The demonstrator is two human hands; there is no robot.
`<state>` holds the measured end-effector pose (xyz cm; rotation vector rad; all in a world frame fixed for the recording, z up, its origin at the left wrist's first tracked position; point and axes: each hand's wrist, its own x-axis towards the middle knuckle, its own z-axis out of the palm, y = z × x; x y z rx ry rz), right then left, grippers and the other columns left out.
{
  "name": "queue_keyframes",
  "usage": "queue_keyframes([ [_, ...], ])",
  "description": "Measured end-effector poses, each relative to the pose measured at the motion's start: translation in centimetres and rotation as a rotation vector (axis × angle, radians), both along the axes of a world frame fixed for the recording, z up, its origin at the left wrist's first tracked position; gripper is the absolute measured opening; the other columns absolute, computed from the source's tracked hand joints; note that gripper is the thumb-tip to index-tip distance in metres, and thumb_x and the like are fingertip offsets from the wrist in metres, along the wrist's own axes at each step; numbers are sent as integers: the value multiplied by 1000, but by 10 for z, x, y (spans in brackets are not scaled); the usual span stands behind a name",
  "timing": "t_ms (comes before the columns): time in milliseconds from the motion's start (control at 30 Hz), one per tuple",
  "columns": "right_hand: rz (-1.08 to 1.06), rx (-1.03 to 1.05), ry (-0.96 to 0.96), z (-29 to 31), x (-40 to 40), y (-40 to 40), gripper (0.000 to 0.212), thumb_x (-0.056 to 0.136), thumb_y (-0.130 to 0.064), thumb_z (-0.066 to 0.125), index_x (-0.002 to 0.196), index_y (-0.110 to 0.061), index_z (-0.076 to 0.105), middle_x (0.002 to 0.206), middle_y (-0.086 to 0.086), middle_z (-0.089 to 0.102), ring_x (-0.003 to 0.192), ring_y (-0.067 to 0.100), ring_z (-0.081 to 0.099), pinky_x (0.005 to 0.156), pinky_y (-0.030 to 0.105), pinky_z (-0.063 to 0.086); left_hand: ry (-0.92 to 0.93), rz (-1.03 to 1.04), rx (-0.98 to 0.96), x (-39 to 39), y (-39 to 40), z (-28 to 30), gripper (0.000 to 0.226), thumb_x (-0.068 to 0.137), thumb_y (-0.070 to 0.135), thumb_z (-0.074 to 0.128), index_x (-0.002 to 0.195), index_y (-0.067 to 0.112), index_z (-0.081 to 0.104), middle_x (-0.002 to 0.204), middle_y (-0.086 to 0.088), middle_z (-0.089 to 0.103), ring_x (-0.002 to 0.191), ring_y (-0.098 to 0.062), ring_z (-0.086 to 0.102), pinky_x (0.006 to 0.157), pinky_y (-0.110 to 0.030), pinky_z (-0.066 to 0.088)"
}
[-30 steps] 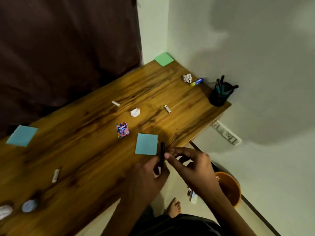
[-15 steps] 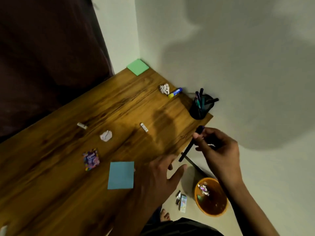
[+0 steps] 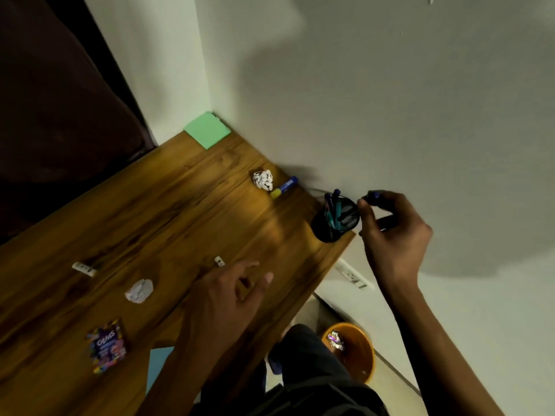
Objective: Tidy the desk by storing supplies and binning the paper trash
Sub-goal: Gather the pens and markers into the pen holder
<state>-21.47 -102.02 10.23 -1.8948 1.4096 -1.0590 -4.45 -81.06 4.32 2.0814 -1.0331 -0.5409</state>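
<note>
1. The right hand (image 3: 390, 232), at the right of centre, pinched a dark slim pen (image 3: 374, 194) in closed fingers, just beside the black mesh pen cup (image 3: 333, 220) at the wooden desk's (image 3: 150, 223) corner.
2. The left hand (image 3: 228, 298) hovered low in the middle, fingers spread, empty.
3. A crumpled white paper ball (image 3: 139, 291) lay left of it.
4. An orange round bin (image 3: 354, 349) stood at the lower right.
</note>
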Motion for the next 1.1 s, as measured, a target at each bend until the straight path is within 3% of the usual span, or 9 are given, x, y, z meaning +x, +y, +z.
queue_keyframes([
  [167, 39, 12, 134, -25, 0, -22, 18, 91, -27, 74, 108, -21, 73, 100, -8, 75, 66, 4, 68, 60, 9, 49, 100, 180, 8, -3, 4, -6, 50, 84, 79, 56, 109, 38, 72, 80, 21, 68, 71, 0, 66, 58, -28, 60],
  [400, 109, 117, 203, -42, 3, -48, 22, 89, -29, 76, 109, -21, 73, 98, -5, 75, 77, 15, 70, 71, 31, 60, 143, 264, 75, -21, -9, -5, 47, 82, 81, 59, 107, 42, 69, 83, 21, 70, 74, -1, 68, 65, -36, 62],
  [533, 218, 53, 327, -55, 1, -56, 30, 86, -25, 78, 115, -20, 73, 103, -2, 77, 87, 19, 73, 77, 34, 61, 132, 246, 100, -31, -29, 2, 39, 83, 71, 63, 105, 40, 71, 88, 26, 69, 77, 3, 67, 66, -35, 62],
  [667, 264, -24, 396, -48, 4, -58, 47, 87, -33, 78, 131, -22, 63, 121, 1, 72, 102, 19, 70, 83, 28, 51, 92, 291, 97, -36, -40, 9, 33, 85, 67, 68, 102, 40, 72, 77, 23, 70, 72, 3, 67, 68, -35, 62],
  [900, 529, -170, 204, -36, 17, -53, 30, 92, -25, 75, 120, -17, 68, 113, -4, 70, 96, 9, 66, 77, 24, 55, 17, 340, 87, -43, -29, 11, 25, 86, 60, 71, 100, 39, 73, 73, 25, 69, 69, 4, 68, 61, -20, 57],
  [967, 613, -153, 151, -37, 24, -48, 27, 92, -17, 74, 119, -17, 70, 113, -5, 72, 98, 7, 67, 81, 21, 55, 4, 399, 98, -45, -20, 11, 19, 88, 56, 72, 100, 42, 73, 66, 22, 67, 65, 0, 67, 58, -16, 53],
  [1033, 689, -94, 94, -40, 32, -42, 27, 92, -14, 75, 118, -19, 73, 115, -8, 73, 102, 7, 70, 90, 19, 54, -30, 466, 133, -48, -9, 10, 10, 88, 40, 78, 96, 44, 72, 56, 15, 61, 61, -6, 65, 53, -11, 46],
  [1100, 783, -56, 63, -43, 40, -36, 29, 89, -14, 77, 117, -19, 74, 116, -12, 71, 102, 6, 71, 95, 22, 54, -34, 568, 146, -53, 4, 7, 23, 85, 27, 82, 91, 46, 70, 50, 11, 56, 59, -8, 64, 50, -10, 41],
])
